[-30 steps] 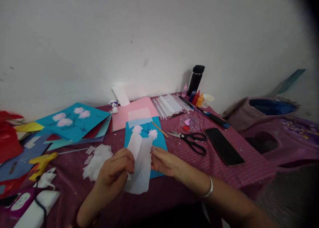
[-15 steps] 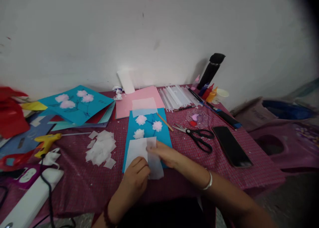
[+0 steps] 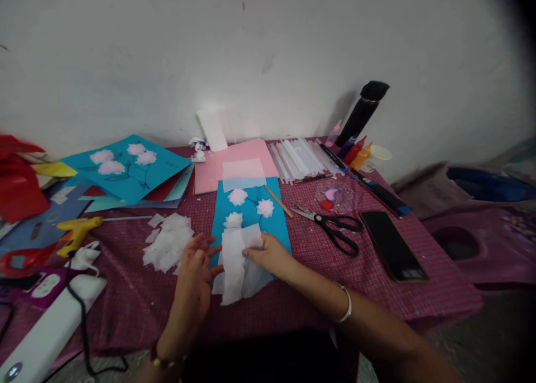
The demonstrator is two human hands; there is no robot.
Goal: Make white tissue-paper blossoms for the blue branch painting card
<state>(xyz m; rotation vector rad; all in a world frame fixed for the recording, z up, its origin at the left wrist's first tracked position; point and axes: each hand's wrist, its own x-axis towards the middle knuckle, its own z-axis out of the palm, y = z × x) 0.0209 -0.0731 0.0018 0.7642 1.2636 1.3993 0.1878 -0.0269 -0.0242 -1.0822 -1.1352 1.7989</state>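
Observation:
My right hand [image 3: 270,256] pinches a thin white tissue sheet [image 3: 233,266] with a fold along it, held over the lower part of a blue card. Left of the sheet, my left hand [image 3: 196,271] has its fingers spread, fingertips close to the sheet's left edge. The blue card [image 3: 278,226] bears several puffy white-pink flowers [image 3: 238,196] and drawn stems. A pencil [image 3: 278,201] lies across the card's right edge. Beside my left hand is a heap of small white tissue pieces [image 3: 167,243].
Black-handled scissors [image 3: 330,224] and a phone [image 3: 393,246] lie to the right. White glue sticks [image 3: 299,158], paint bottles [image 3: 355,151] and a black bottle [image 3: 362,112] stand or lie behind. At left are a yellow glue gun [image 3: 79,229], a power strip [image 3: 54,321] and another flower card [image 3: 129,168].
My left hand has let go of the sheet, moved left and spread its fingers. The tissue now shows a narrow folded strip, while my right hand keeps its pinch.

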